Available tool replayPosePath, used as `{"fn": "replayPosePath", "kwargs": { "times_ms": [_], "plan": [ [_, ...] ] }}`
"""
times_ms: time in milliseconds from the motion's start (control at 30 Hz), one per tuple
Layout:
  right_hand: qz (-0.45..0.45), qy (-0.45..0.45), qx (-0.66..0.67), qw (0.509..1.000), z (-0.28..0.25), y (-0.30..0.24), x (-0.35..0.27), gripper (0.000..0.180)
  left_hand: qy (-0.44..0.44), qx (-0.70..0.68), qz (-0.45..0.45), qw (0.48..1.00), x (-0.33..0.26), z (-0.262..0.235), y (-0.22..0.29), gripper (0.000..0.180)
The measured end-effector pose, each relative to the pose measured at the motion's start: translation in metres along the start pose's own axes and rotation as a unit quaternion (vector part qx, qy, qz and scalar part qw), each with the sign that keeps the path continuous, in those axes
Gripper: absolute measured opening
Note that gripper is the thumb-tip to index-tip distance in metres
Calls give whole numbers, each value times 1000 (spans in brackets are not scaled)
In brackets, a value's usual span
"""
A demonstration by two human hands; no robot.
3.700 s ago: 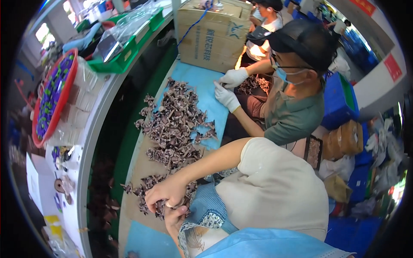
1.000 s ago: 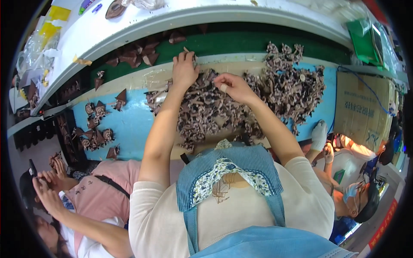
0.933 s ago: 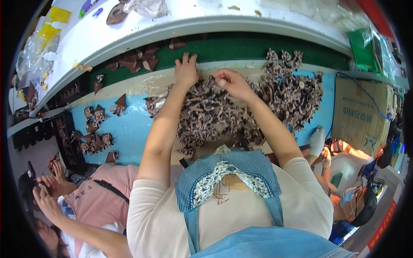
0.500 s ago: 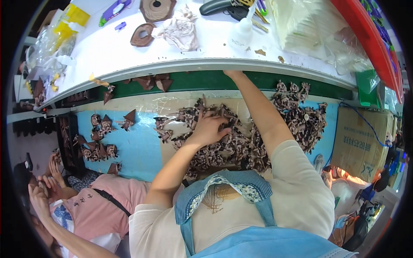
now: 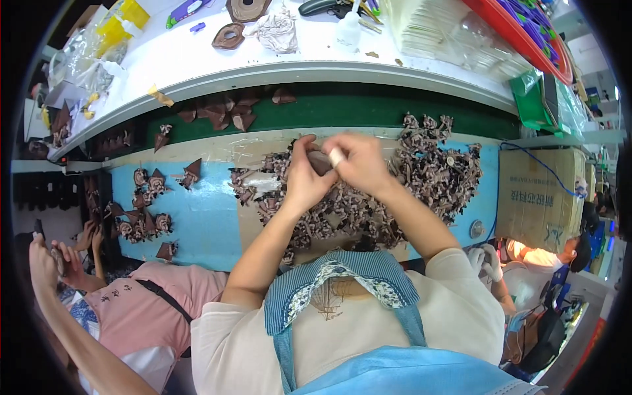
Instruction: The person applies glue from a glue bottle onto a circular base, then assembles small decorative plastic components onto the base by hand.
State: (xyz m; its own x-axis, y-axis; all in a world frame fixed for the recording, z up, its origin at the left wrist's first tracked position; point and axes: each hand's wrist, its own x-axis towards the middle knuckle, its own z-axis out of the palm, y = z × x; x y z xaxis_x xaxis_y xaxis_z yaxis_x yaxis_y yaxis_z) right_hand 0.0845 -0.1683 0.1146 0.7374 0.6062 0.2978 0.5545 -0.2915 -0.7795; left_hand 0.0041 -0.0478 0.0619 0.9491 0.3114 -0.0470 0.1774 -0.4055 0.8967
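Brown piece sat in our left hand, fingers curled and pinching it, over a heap of small brown-and-pale parts. Our right hand, pale wrap on one finger, bunched close beside it; we couldn't tell if those fingers gripped anything. We saw dark cone-shaped pieces at left on the blue surface.

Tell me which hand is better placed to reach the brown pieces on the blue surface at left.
Probably the left hand: it is nearer those brown pieces; the right hand lies beyond it.
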Motion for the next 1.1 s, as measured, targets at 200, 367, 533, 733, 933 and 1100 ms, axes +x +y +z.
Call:
{"fn": "replayPosePath", "kwargs": {
  "times_ms": [200, 367, 533, 733, 933, 1100],
  "plan": [
    [-179, 339, -117, 916, -38, -28, 103, 44, 18, -254, 9, 967, -44, -36, 34, 87],
    [-115, 292, -115, 942, -31, -24, 127, 39, -62, -467, -4, 882, -68, -58, 50, 89],
    [-23, 126, 90, 988, -44, -54, 48, 45, -79, -470, 41, 878, -82, -72, 58, 83],
    [30, -34, 117, 992, -82, -105, -42, 34, -148, -511, 44, 846, -100, -75, 70, 85],
    [-113, -65, 0, 991, -108, -141, -75, 34, -146, -465, 51, 872, -119, -71, 81, 84],
    [-134, -69, -50, 987, -108, -153, -88, 31, -145, -396, 40, 906, -132, -69, 85, 74]
  ]
}}
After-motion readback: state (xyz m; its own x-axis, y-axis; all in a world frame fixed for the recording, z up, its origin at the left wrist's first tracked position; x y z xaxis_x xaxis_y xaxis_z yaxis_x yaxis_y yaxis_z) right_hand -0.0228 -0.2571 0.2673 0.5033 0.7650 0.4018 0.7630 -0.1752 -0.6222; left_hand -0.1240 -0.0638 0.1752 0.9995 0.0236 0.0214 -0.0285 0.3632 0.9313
